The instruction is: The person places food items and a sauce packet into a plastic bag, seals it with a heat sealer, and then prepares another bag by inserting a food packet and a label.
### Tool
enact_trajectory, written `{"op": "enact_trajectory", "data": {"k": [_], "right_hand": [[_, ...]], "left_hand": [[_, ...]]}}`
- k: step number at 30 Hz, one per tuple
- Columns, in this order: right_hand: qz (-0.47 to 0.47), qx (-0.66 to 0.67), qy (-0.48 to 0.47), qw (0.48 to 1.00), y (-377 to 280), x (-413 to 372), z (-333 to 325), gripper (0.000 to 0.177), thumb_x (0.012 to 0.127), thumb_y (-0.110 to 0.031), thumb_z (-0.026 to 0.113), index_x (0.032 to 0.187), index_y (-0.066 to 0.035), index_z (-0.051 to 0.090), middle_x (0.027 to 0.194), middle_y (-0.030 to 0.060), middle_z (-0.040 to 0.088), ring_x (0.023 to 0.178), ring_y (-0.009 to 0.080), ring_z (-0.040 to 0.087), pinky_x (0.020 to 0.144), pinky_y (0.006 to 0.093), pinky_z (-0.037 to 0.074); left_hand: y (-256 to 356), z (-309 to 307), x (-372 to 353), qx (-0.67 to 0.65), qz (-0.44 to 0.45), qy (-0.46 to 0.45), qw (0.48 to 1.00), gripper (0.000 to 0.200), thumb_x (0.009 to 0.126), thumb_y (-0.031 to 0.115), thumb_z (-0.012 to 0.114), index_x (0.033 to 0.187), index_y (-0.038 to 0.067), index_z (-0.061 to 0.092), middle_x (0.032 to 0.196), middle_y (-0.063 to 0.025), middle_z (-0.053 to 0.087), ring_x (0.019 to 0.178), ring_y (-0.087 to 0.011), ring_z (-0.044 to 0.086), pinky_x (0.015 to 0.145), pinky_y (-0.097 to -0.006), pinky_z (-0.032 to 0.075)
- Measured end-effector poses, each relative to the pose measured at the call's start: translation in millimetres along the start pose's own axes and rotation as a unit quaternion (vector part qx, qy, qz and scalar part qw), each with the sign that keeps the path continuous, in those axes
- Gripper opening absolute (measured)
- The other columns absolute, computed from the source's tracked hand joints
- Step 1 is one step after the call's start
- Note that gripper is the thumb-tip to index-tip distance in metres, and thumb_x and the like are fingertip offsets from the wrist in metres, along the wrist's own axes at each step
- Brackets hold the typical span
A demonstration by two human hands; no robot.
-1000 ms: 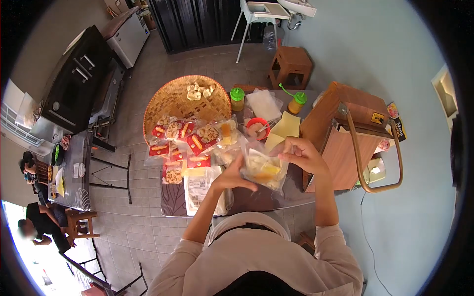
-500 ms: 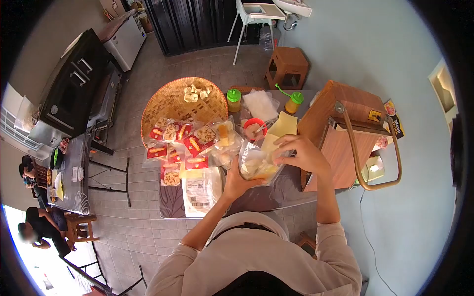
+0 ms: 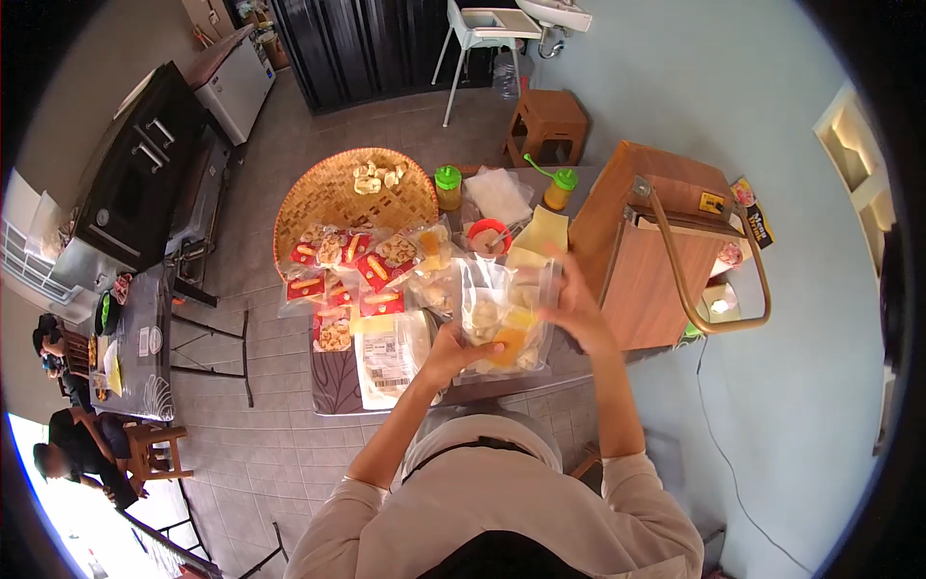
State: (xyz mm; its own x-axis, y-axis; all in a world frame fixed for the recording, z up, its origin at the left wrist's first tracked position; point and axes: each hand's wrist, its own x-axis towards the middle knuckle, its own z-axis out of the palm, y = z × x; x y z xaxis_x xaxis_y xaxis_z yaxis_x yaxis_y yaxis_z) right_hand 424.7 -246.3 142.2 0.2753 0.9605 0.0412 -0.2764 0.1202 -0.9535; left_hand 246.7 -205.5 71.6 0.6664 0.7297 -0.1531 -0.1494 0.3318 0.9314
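Note:
My left hand (image 3: 457, 356) is closed on the lower left edge of a clear plastic bag (image 3: 482, 275), its thumb lying across the front. Inside the bag are pale, lumpy pieces and an orange sachet (image 3: 508, 345). At the bag's right side is my right hand (image 3: 585, 311), slightly blurred, its thumb and fingers spread apart. Just behind the bag lie yellow paper sheets (image 3: 542, 232) and a red bowl (image 3: 487, 236) of pinkish contents with a spoon. Several filled packets with red labels (image 3: 378, 271) lie to the left.
A round woven tray (image 3: 318, 198) holds pale pieces at the back left. Two green-capped bottles (image 3: 449, 188) flank white sheets (image 3: 500, 196). A wooden cabinet-like piece (image 3: 641, 280) stands on the right. A labelled white package (image 3: 388, 372) lies front left. A person (image 3: 87, 444) sits far left.
The bag now stands more upright and faces me, showing its orange sachet. My right hand has moved from above its opening down to its right side. The view has shifted slightly.

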Motion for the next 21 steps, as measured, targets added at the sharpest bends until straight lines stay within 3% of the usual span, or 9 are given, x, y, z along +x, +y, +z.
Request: {"op": "enact_trajectory", "data": {"k": [2,5,7,11,13,16,17,21], "right_hand": [[-0.016,-0.015,0.035,0.999,24.8,-16.8,-10.9,0.016,0.078,-0.011,0.062,0.092,-0.002,0.062,0.081,0.0024,0.061,0.078,0.0078,0.055,0.069,0.0201,0.042],[0.049,-0.047,0.0,0.998,37.3,-42.5,-26.2,0.023,0.082,-0.016,0.059,0.097,0.001,0.06,0.082,0.0004,0.06,0.077,0.006,0.054,0.068,0.0195,0.041],[0.056,-0.047,0.062,0.995,37.2,-60.2,-23.2,0.027,0.086,-0.023,0.054,0.096,0.001,0.061,0.081,-0.0002,0.06,0.076,0.0052,0.053,0.066,0.0192,0.041],[0.076,-0.043,0.086,0.992,42.2,-99.1,-36.7,0.032,0.087,-0.027,0.051,0.094,0.002,0.062,0.082,-0.0004,0.06,0.075,0.0046,0.052,0.066,0.0182,0.04],[0.079,-0.017,0.109,0.991,35.7,-117.3,-40.9,0.036,0.088,-0.03,0.049,0.094,0.003,0.062,0.081,-0.0001,0.061,0.074,0.0048,0.052,0.067,0.0183,0.039],[0.024,-0.096,0.148,0.984,17.4,-138.2,-42.7,0.036,0.089,-0.03,0.047,0.09,0.002,0.062,0.077,0.0006,0.061,0.065,0.0045,0.053,0.06,0.0174,0.04],[0.027,-0.094,0.154,0.983,17.4,-146.0,-47.4,0.036,0.089,-0.03,0.047,0.09,0.002,0.062,0.077,0.0006,0.061,0.065,0.0045,0.053,0.06,0.0174,0.04],[-0.007,-0.025,0.218,0.976,14.4,-154.2,-65.8,0.034,0.087,-0.03,0.05,0.082,0.001,0.063,0.069,0.0008,0.059,0.056,0.0053,0.05,0.052,0.0185,0.038]], "left_hand": [[4.0,3.8,-5.4,-0.014,0.003,-0.021,1.0,0.043,0.066,0.007,0.073,0.104,-0.001,0.054,0.092,-0.0051,0.061,0.081,-0.0098,0.057,0.07,-0.0238,0.046],[9.3,13.4,-17.4,0.062,-0.036,-0.034,0.997,0.041,0.069,0.009,0.072,0.104,-0.003,0.054,0.096,-0.007,0.061,0.086,-0.011,0.056,0.076,-0.0245,0.045],[-6.6,20.1,-23.9,-0.021,-0.009,-0.036,0.999,0.039,0.069,0.009,0.072,0.102,-0.003,0.054,0.094,-0.0063,0.061,0.085,-0.0104,0.056,0.075,-0.0241,0.045],[-19.9,30.5,-43.2,-0.017,-0.034,-0.066,0.997,0.038,0.07,0.009,0.072,0.102,-0.003,0.055,0.093,-0.0059,0.061,0.083,-0.0101,0.057,0.074,-0.0238,0.045],[-16.9,42.3,-54.5,0.008,-0.039,-0.053,0.998,0.032,0.069,0.012,0.072,0.095,-0.002,0.059,0.082,-0.0045,0.063,0.072,-0.0075,0.057,0.06,-0.0204,0.044],[-19.4,57.1,-62.9,-0.018,-0.065,-0.1,0.993,0.031,0.069,0.015,0.072,0.092,-0.003,0.06,0.078,-0.004,0.062,0.066,-0.0061,0.055,0.055,-0.0193,0.041],[-16.0,58.1,-63.4,0.046,-0.118,-0.125,0.984,0.036,0.071,0.013,0.071,0.099,-0.003,0.056,0.092,-0.0058,0.061,0.081,-0.0094,0.057,0.071,-0.0224,0.046],[-7.4,87.6,-64.8,0.1,-0.116,-0.108,0.982,0.036,0.071,0.013,0.071,0.099,-0.003,0.056,0.091,-0.006,0.061,0.079,-0.0093,0.057,0.069,-0.0228,0.046]]}}
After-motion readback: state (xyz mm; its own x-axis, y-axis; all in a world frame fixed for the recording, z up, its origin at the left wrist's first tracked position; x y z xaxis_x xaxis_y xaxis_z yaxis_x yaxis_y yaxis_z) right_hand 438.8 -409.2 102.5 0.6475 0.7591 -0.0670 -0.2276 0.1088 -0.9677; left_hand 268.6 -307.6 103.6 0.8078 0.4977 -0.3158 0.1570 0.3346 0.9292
